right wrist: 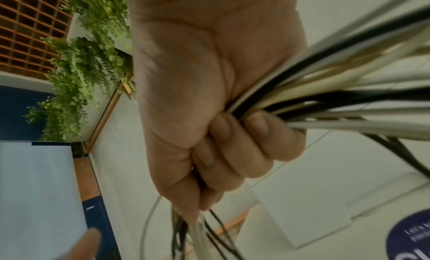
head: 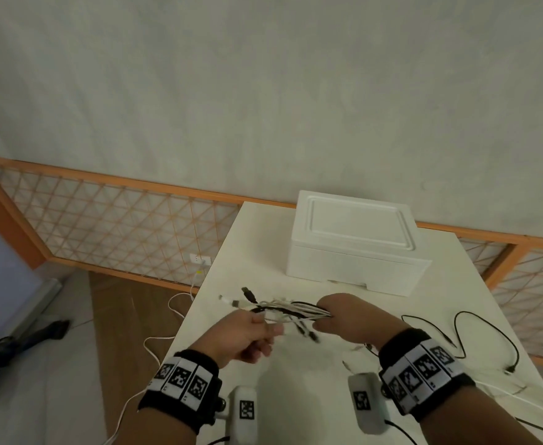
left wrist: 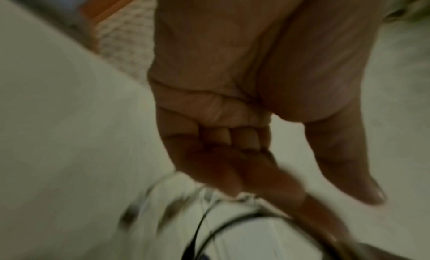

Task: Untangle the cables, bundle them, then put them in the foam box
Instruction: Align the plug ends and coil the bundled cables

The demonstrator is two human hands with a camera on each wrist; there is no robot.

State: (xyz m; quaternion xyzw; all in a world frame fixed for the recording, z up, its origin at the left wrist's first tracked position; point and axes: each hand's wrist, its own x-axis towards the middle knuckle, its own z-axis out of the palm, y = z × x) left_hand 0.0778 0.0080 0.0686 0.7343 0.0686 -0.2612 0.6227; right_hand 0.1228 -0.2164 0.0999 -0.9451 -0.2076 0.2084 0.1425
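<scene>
Closed foam box (head: 357,244) behind; loose black cable (head: 488,335) lying right.
Cable bundle (head: 291,311) lengthwise left-right, plugs leftward; right hand (head: 349,317) fisted round it, left hand (head: 247,337) pinching strands.

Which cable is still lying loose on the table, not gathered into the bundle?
The black cable, looped on the table to the right of the right hand. The others are gripped together in that hand as a bundle.

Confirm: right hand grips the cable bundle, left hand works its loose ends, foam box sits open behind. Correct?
Not quite. In the head view the foam box has its lid on. The rest holds: right hand grips the cable bundle, left hand at its loose ends.
</scene>
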